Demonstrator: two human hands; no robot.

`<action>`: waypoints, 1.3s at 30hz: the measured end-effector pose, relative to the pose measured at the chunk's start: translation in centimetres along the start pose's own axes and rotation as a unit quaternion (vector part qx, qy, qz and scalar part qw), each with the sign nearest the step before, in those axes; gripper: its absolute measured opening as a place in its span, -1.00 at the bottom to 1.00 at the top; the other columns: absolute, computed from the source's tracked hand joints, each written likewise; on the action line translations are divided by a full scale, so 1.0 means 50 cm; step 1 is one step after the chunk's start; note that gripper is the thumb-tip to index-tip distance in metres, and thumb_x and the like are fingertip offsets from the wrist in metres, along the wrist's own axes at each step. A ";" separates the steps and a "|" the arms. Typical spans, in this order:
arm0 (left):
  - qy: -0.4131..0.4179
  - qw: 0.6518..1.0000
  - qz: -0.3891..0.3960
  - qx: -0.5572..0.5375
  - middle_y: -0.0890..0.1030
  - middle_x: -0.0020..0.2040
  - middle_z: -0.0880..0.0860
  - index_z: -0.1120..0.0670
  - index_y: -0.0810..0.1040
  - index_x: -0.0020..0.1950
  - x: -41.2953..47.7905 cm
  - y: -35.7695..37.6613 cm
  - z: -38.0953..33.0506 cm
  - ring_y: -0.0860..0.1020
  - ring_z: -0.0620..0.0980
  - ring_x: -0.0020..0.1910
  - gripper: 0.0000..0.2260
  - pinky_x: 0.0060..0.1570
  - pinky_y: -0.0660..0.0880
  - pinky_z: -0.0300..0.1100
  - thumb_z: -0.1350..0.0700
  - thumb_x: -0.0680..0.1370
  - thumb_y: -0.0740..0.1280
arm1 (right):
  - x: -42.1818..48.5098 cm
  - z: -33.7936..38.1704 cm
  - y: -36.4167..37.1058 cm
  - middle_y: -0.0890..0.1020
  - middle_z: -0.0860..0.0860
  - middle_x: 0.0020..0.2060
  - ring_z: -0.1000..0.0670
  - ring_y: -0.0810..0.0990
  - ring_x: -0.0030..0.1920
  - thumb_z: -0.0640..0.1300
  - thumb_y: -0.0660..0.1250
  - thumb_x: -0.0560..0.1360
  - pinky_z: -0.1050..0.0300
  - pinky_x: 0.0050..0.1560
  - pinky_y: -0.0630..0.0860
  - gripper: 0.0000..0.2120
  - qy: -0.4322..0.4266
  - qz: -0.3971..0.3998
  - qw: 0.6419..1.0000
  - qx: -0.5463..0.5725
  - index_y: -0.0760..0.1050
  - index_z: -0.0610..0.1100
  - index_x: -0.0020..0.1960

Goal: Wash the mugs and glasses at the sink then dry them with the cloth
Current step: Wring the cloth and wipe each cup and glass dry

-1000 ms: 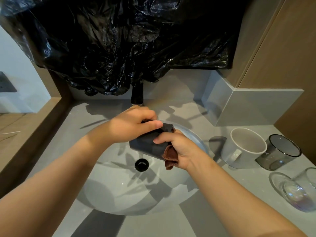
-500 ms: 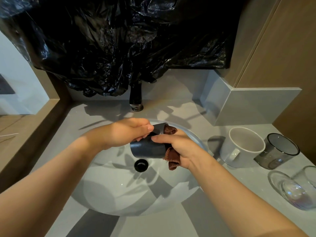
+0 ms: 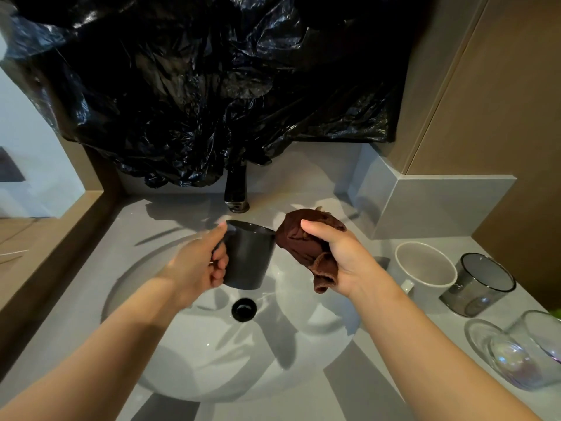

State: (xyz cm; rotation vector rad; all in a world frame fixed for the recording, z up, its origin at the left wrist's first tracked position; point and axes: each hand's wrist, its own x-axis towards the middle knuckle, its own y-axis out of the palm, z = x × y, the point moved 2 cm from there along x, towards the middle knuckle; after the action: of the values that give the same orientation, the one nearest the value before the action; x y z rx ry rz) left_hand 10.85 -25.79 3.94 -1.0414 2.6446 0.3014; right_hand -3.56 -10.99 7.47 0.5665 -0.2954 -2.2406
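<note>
The mug (image 3: pixel 249 256) is dark grey to black, matte on the outside, with straight walls that narrow a little toward the base. It is held upright in the middle of the frame, above the white sink (image 3: pixel 212 354) and just above the black drain (image 3: pixel 244 309). Its open mouth faces up and slightly toward the tap (image 3: pixel 236 189).

The left hand (image 3: pixel 197 268) grips it from the left. The fingers are curled tightly at the mug's side where the handle is (the handle itself is mostly hidden under them), and the thumb stretches up along the wall to the rim.

The right hand (image 3: pixel 343 262), right of centre, clutches a bunched brown cloth (image 3: pixel 303 241). The thumb presses down on top of the wad and the other fingers are closed beneath it, with a hemmed corner hanging below the palm. The cloth's left edge comes right up to the mug's rim, but I cannot tell whether they touch.

On the grey counter (image 3: pixel 91 299) at the right of the frame stand a white mug (image 3: pixel 425 265), a smoky glass (image 3: pixel 479 284) just beside it, and a clear glass (image 3: pixel 522 354) lying tilted near the lower right corner. Crumpled black plastic sheeting (image 3: pixel 212 86) fills the upper part of the frame above the tap.
</note>
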 end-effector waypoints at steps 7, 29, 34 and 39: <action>0.068 0.995 -0.036 0.068 0.32 -0.51 0.05 0.04 0.24 -0.56 0.006 0.076 -0.017 0.25 -0.01 -0.51 -0.47 -0.38 0.19 -0.14 -0.02 0.63 0.15 | -0.028 0.036 -0.061 0.63 -0.12 -0.24 -0.11 0.59 -0.33 -0.24 0.45 0.41 0.24 -0.57 0.41 -0.86 -0.026 -0.103 0.992 -0.062 0.52 -0.12 -0.08; 0.006 0.998 -0.051 0.042 0.40 -0.40 0.15 0.12 0.34 -0.39 0.126 0.423 0.067 0.39 0.02 -0.37 -0.56 -0.13 0.42 -0.11 -0.01 0.66 0.10 | -0.091 0.161 -0.331 0.58 -0.08 0.12 -0.15 0.56 0.11 -0.15 0.51 0.38 -0.13 0.15 0.54 -0.47 -0.089 -0.259 0.960 -0.058 0.42 -0.05 0.30; 0.009 0.999 -0.033 0.027 0.49 -0.38 0.14 0.13 0.37 -0.37 0.137 0.436 0.083 0.51 0.05 -0.28 -0.58 0.09 0.51 -0.03 0.03 0.66 0.10 | -0.072 0.156 -0.346 0.58 -0.08 0.13 -0.15 0.56 0.11 -0.15 0.51 0.37 -0.15 0.17 0.54 -0.45 -0.085 -0.254 0.961 -0.066 0.42 -0.06 0.31; 0.016 0.998 -0.014 0.062 0.58 -0.25 0.16 0.16 0.46 -0.26 0.134 0.442 0.092 0.60 0.09 -0.10 -0.62 0.08 0.53 -0.11 0.05 0.67 0.07 | -0.067 0.146 -0.351 0.56 -0.08 0.17 -0.13 0.54 0.13 -0.13 0.51 0.37 -0.13 0.19 0.52 -0.42 -0.077 -0.247 0.964 -0.067 0.41 -0.06 0.34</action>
State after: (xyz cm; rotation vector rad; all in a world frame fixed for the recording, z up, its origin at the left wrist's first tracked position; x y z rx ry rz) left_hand -8.26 -12.83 -0.64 -1.0496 2.6370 0.1130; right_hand -16.48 3.36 8.17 0.4255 -0.0814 -2.7694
